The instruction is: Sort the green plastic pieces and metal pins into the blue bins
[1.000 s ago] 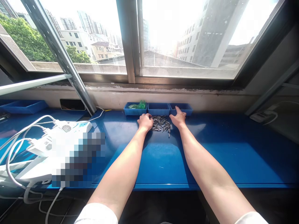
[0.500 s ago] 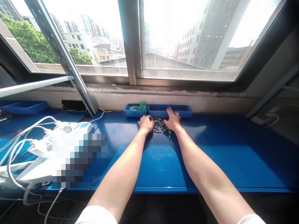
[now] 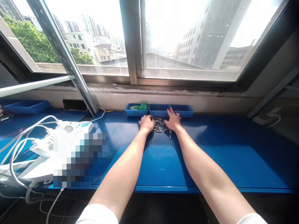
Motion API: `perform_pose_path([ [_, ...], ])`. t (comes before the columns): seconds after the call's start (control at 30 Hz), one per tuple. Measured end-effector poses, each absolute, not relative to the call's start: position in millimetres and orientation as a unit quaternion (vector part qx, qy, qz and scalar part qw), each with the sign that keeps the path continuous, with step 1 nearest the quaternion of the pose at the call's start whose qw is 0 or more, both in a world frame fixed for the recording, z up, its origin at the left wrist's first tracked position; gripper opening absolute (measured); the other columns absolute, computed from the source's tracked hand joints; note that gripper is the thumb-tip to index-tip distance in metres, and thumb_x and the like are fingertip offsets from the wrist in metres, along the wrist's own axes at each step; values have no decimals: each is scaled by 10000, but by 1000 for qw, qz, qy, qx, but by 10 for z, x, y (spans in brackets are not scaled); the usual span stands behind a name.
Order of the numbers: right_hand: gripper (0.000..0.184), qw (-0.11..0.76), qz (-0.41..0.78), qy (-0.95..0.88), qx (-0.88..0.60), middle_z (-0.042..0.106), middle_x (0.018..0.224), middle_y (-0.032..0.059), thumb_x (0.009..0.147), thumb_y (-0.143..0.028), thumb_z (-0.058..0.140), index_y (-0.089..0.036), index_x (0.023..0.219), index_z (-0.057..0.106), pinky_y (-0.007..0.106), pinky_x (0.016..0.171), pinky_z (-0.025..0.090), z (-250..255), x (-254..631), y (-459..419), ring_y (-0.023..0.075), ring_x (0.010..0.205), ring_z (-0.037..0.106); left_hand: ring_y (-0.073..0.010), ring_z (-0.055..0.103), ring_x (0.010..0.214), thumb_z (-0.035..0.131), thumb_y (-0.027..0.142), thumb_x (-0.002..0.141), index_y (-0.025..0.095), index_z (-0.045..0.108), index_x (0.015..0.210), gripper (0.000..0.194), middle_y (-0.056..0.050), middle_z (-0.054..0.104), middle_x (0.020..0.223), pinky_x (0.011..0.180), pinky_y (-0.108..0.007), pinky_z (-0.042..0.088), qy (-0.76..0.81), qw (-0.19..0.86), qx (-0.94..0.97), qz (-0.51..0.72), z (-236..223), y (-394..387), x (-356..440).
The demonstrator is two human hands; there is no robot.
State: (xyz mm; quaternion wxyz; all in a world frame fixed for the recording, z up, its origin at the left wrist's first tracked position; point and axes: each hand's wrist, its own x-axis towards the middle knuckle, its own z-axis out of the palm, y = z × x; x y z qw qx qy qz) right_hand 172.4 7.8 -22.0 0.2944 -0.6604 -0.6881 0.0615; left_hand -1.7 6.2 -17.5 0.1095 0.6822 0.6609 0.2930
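The left hand [image 3: 147,123] rests at the left edge of a loose pile of small dark metal pieces [image 3: 159,127] on the blue bench [image 3: 162,171]. Its grip is curled inward with the knuckles up, and I cannot tell whether it pinches any of the pieces. The right hand [image 3: 173,120] is at the pile's right edge, its grip spread: the thumb points in toward the pieces, while the longer fingers reach forward to where two bins meet. Its palm side is hidden. The pile lies between the two hands, just in front of a row of three blue bins, with a few pieces straggling toward the near edge of the bench. The left bin [image 3: 134,114] holds green plastic [image 3: 143,106]; the middle bin [image 3: 155,113] and the right bin [image 3: 188,114] show some dark bits inside, too small to make out. Well apart to the left, white cables [image 3: 17,141] run to white power strips [image 3: 85,127], next to a pixelated patch
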Motion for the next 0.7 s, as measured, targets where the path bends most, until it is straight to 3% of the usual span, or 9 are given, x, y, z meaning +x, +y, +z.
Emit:
perform_pose_path([
  [0.17, 774, 333, 44, -676, -656, 198, 1532, 6, 726, -285, 529, -276, 1446, 243, 490, 985, 331, -219, 1727, 75, 320, 1208, 336, -281, 513, 1117, 458, 283, 809, 230, 630, 1035, 289, -102, 594, 1159, 904, -414, 387, 660, 113, 681, 295, -162, 54, -17],
  [0.3, 676, 404, 20, -663, -631, 359, 1458, 47, 735, -248, 492, -193, 1396, 362, 453, 1007, 340, -212, 1747, 63, 284, 1234, 328, -279, 503, 1140, 452, 277, 821, 237, 607, 1101, 323, -101, 585, 1191, 920, -409, 382, 660, 116, 682, 294, -166, 59, -19],
  [0.43, 394, 417, 38, -685, -597, 624, 1123, 81, 746, -227, 485, -162, 1106, 632, 385, 973, 398, -193, 1739, 26, 248, 1128, 441, -281, 498, 1161, 456, 296, 825, 247, 580, 1164, 364, -98, 575, 1225, 939, -402, 379, 665, 117, 682, 281, -183, 78, -13],
  [0.53, 262, 412, 37, -702, -580, 651, 957, 66, 749, -218, 484, -186, 907, 691, 356, 922, 435, -176, 1704, 1, 229, 1018, 513, -284, 497, 1166, 460, 300, 821, 250, 575, 1173, 374, -100, 575, 1228, 940, -401, 378, 666, 112, 687, 270, -188, 85, -6],
  [0.7, 211, 357, 55, -736, -572, 645, 881, 47, 724, -250, 553, -211, 859, 710, 325, 864, 440, -190, 1654, -1, 213, 930, 542, -296, 494, 1163, 462, 307, 819, 242, 582, 1161, 369, -116, 575, 1216, 935, -411, 371, 663, 110, 692, 264, -182, 79, -1],
])
